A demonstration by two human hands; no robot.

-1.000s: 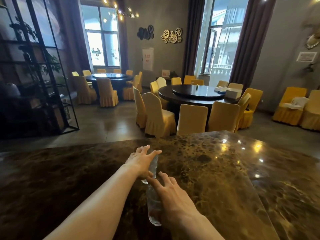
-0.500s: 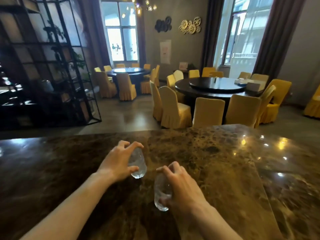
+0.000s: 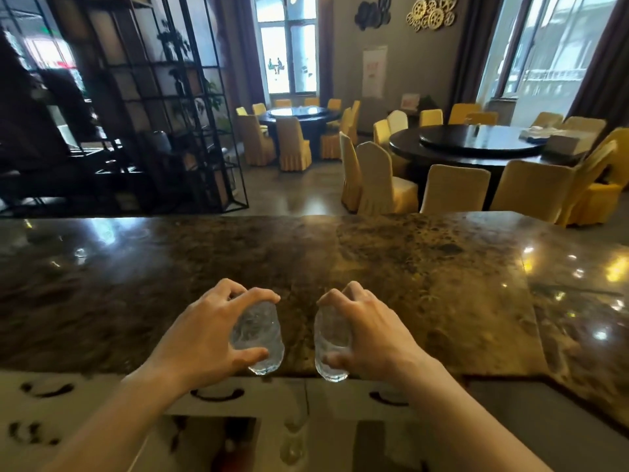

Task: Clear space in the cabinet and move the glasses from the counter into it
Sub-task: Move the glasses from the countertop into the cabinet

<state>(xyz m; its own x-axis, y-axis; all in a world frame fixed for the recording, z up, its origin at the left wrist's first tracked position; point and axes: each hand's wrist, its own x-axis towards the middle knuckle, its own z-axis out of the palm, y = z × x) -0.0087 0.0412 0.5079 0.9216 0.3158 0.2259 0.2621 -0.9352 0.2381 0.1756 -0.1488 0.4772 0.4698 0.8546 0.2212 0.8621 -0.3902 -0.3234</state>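
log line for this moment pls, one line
phase: carrying glasses | left hand: holds left glass | right hand: holds right glass | position: over near edge of counter

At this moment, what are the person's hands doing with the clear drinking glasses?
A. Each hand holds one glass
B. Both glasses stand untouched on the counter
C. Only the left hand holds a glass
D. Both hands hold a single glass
A: the left hand grips one clear textured glass and the right hand grips another clear glass, side by side near the front edge of the brown marble counter.
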